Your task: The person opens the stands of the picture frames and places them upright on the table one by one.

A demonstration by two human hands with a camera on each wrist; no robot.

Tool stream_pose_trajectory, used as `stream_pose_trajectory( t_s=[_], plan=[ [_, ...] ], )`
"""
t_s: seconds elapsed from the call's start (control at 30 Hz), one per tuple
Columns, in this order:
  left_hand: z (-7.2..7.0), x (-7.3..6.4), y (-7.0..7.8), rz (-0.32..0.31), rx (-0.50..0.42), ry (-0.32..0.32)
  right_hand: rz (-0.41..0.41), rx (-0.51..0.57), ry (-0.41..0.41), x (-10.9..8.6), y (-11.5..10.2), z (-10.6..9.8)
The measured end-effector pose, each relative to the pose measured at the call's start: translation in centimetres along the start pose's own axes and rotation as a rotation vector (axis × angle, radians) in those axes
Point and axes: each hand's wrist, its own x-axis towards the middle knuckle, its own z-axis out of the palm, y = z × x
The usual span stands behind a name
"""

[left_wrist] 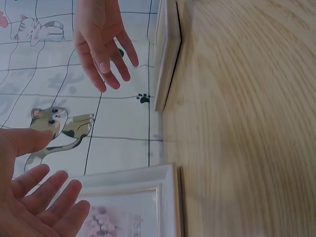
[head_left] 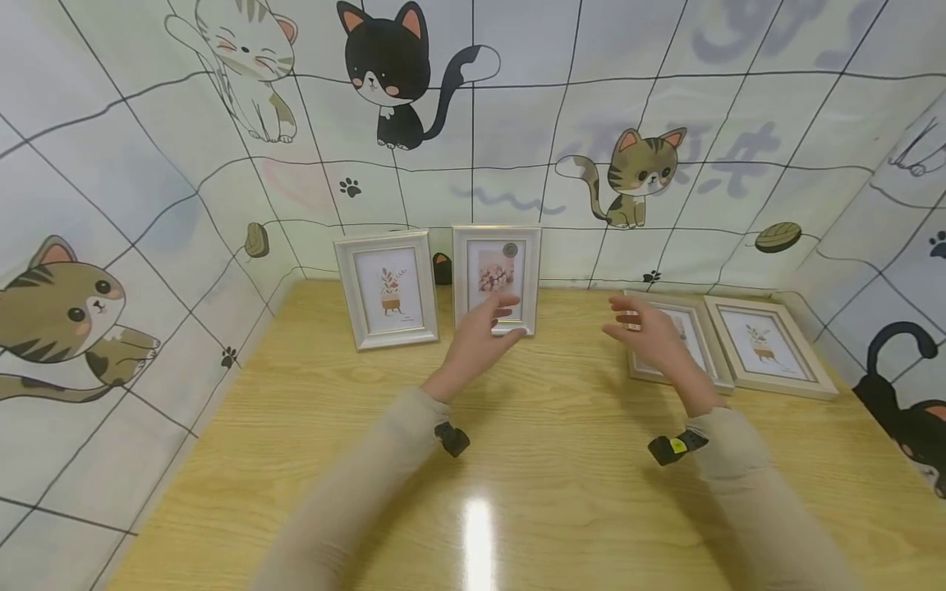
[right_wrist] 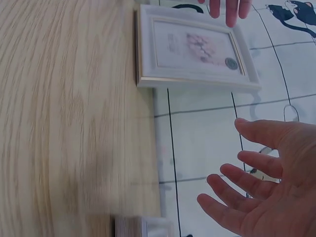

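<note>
My left hand [head_left: 480, 336] hovers before a white photo frame [head_left: 497, 232] with a pink flower picture, fingers relaxed and apart, holding nothing. This frame stands upright against the back wall and is partly hidden by the hand. To its left, a second white frame [head_left: 360, 295] with a potted-plant picture also leans upright. My right hand [head_left: 654, 332] is over a frame lying flat [head_left: 680, 379] at the right, its fingers spread loosely with nothing in them. In the right wrist view, the right hand [right_wrist: 276, 180] shows an open palm, and the flower-picture frame [right_wrist: 197, 81] stands beyond it.
Next to the flat frame lies another pale wooden frame [head_left: 824, 386] with a plant picture. All stand or lie on a wooden table [head_left: 562, 492]. A cloth wall [head_left: 517, 123] with cat drawings closes off the back and both sides.
</note>
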Motion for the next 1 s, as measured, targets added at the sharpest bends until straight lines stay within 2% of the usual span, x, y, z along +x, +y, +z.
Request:
stream_pose_trajectory(
  t_s=[0.37,0.57,0.9,1.0],
  plan=[
    [3.3,0.4,0.8,-0.002,-0.001,-0.115,0.017,-0.076,0.075,-2.8,3.3,-2.7],
    [4.9,0.4,1.4,-0.016,0.022,-0.169,0.078,-0.120,0.078,-4.3,4.8,-4.1],
    [7.8,0.2,2.4,-0.026,0.013,-0.233,0.133,-0.164,0.095,-5.9,7.6,-5.1],
    [8.6,0.1,2.6,-0.039,-0.003,-0.242,0.123,-0.180,0.104,-6.5,8.4,-5.3]
  ],
)
